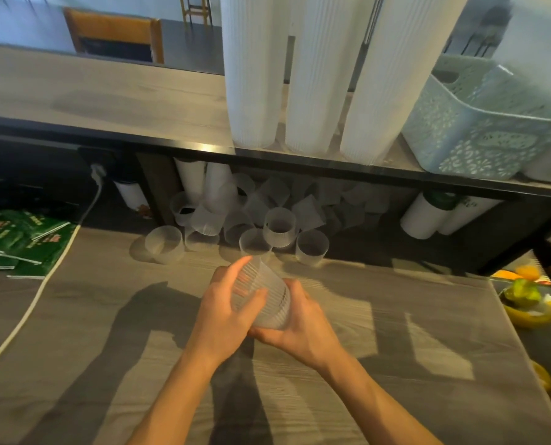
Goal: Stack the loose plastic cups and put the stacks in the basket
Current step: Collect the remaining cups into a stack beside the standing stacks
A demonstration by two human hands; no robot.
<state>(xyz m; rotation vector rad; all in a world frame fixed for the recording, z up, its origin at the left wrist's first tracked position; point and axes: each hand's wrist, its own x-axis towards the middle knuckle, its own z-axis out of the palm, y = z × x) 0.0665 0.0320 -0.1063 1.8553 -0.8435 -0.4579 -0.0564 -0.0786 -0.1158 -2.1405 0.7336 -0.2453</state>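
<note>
Head view: a grey wood-grain table (pixel 396 348) ran under a dark-edged shelf (pixel 107 101). Both the left hand (pixel 226 316) and right hand (pixel 303 329) curled around a ribbed cup stack (pixel 264 300) above the table. Loose cups (pixel 251 226) crowded beneath the shelf, blurred and hard to count. A basket (pixel 479 123) sat on the shelf, cut off at right beside tall white stacks (pixel 312 75).

Loose cups (pixel 311 247), cable (pixel 27 311), packets (pixel 17 239) on wooden table (pixel 396 316).
</note>
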